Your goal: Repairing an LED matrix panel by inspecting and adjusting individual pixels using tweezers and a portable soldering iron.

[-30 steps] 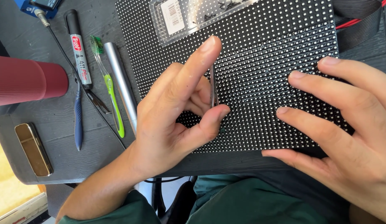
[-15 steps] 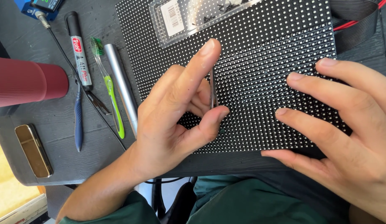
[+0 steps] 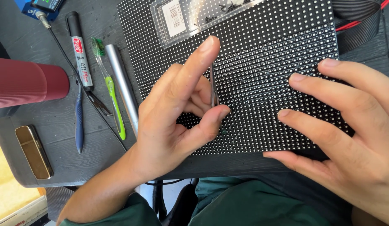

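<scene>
Head view is showing your left hand (image 3: 173, 125) pinching a thin pair of metal tweezers (image 3: 213, 86) between thumb and fingers, the grip clamped on them, the tips pointing down onto the black dotted panel (image 3: 261, 75) near its middle. Your right hand (image 3: 349, 134) is resting at three o'clock of the tweezers, fingers spread and apart, pressing flat on the panel and holding nothing.

You are likely handling something light and stiff here: the tweezers look slim, springy and slippery, so keeping the pinch about midway along them should be giving the steadiest control. The panel seems rigid but fragile on its face, its many tiny white dots probably easy to knock; you are better off steadying it by flat pressure or by its edges than by poking the dots.

At twelve o'clock of your left hand a clear plastic packet (image 3: 190, 16) is lying on the panel, and a flat black ribbon cable (image 3: 357, 25) is curling off at two o'clock. At nine to ten o'clock on the dark surface (image 3: 98, 159) a silver metal tube (image 3: 121, 83), a green toothbrush (image 3: 111, 92), a marker pen (image 3: 79, 50), a blue-handled tool (image 3: 79, 125), a dark red cup (image 3: 27, 81) and a small brass-coloured case (image 3: 33, 151) are lying. They are crowding your left elbow's side, though none is touching the panel's working area.
</scene>
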